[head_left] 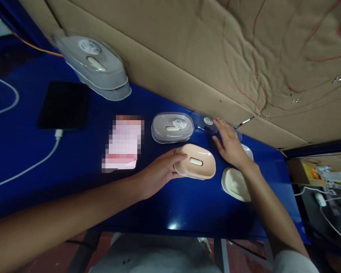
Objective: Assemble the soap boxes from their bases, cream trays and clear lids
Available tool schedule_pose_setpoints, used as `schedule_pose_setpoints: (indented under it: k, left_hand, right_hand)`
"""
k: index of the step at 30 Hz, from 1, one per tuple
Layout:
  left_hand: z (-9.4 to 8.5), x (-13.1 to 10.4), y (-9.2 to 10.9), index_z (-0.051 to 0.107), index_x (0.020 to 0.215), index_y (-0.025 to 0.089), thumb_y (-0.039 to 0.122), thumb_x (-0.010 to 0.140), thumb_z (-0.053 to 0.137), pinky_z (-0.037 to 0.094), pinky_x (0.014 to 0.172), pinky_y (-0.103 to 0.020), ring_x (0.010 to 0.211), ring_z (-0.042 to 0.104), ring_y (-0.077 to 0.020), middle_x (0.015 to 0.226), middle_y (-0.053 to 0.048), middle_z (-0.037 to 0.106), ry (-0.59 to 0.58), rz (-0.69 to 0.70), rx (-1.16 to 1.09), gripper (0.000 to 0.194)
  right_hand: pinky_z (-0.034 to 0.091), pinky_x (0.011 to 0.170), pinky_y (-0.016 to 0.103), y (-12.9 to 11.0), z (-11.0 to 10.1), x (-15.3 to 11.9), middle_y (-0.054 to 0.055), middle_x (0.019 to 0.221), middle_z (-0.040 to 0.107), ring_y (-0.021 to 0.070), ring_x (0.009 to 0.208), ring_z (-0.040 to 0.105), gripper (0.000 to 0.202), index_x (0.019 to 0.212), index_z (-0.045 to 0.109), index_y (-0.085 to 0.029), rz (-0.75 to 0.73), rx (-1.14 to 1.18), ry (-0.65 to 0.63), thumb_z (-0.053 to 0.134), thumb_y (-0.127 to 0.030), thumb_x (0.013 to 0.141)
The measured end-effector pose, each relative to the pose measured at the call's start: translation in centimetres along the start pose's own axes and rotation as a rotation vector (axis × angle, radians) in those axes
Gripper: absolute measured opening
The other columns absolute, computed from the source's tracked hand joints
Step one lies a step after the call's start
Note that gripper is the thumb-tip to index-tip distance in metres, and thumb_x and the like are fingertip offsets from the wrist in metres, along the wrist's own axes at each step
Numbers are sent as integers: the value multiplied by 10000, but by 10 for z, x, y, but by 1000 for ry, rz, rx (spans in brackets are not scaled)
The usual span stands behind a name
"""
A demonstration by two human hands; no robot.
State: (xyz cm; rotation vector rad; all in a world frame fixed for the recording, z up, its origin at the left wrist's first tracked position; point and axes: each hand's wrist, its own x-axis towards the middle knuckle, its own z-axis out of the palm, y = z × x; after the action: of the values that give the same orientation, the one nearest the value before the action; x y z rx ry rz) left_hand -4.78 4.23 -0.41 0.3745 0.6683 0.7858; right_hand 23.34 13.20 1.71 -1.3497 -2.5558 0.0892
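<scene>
L hand [161, 168] at frame centre, forearm in from lower left, fingers curled, thumb up top. R hand [230, 144] right of centre, palm down, fingers spread flat, forearm from lower right.
</scene>
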Motion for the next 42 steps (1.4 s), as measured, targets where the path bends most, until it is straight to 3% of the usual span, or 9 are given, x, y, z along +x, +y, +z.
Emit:
schedule_pose_setpoints:
  k: [4,11,15,18,22,29,35,38,42]
  left_hand:
    - [0,-1,1,664,1357,215,336,928,756,479,1138,-491,1375,633,-348,1360,-121,752,24,-5,20,454]
    - [2,-7,0,660,1322,244,282,910,740,517,1105,-531,1375,637,-358,1382,-114,737,16,-61,-3,422]
    - [1,-5,0,664,1321,222,322,935,734,520,1112,-539,1388,634,-372,1398,-135,735,24,-71,-24,405]
    - [0,-2,1,644,1394,197,373,989,691,529,1113,-525,1412,619,-366,1444,-156,713,29,-83,-40,443]
    - [-2,0,1,676,1416,216,499,1039,618,547,1094,-503,1393,633,-359,1428,-138,730,-52,-75,-14,474]
    - [-1,-1,-1,693,1384,230,566,994,706,565,1074,-512,1357,656,-371,1408,-134,735,-20,-73,103,516]
    - [0,-1,-3,718,1307,210,528,981,751,592,975,-376,1254,696,-294,1346,-109,755,-3,11,92,456]
    - [1,-1,-2,705,1311,198,512,971,772,593,954,-364,1234,699,-290,1323,-109,757,19,26,119,468]
    - [1,-1,-1,700,1277,196,530,970,763,597,928,-385,1175,726,-300,1201,-104,786,57,-7,145,459]
  right_hand:
    - [205,1280,778,12,17,16,214,1599,543,438,1637,296,607,1588,472,-201,43,-86,-51,556,-486,1059]
    - [455,1156,676,0,3,15,212,1575,573,424,1420,589,797,1605,417,-236,45,-9,-84,736,-551,946]
    - [480,1140,649,-6,-15,-7,175,1521,637,408,1362,637,684,1539,477,-258,73,47,66,738,-496,954]
    - [503,1168,602,-19,-21,-40,170,1594,563,375,1462,570,647,1567,436,-275,71,299,139,658,-519,1010]
    - [448,1252,589,-48,-11,-72,169,1696,449,363,1593,419,727,1628,380,-285,-68,453,-29,693,-470,998]
    - [385,1285,650,-67,6,-74,130,1762,356,357,1665,269,722,1657,372,-315,-174,392,-86,675,-328,1002]
    - [363,1296,657,-78,14,-74,114,1786,311,364,1676,234,789,1710,268,-324,-176,310,-31,642,-309,1016]
    - [304,1320,671,-78,2,-78,95,1811,254,363,1689,182,835,1738,183,-350,-166,207,-85,649,-395,1047]
    - [356,1294,651,-56,-28,-116,100,1759,381,369,1615,381,849,1730,227,-365,21,115,-108,682,-506,1027]
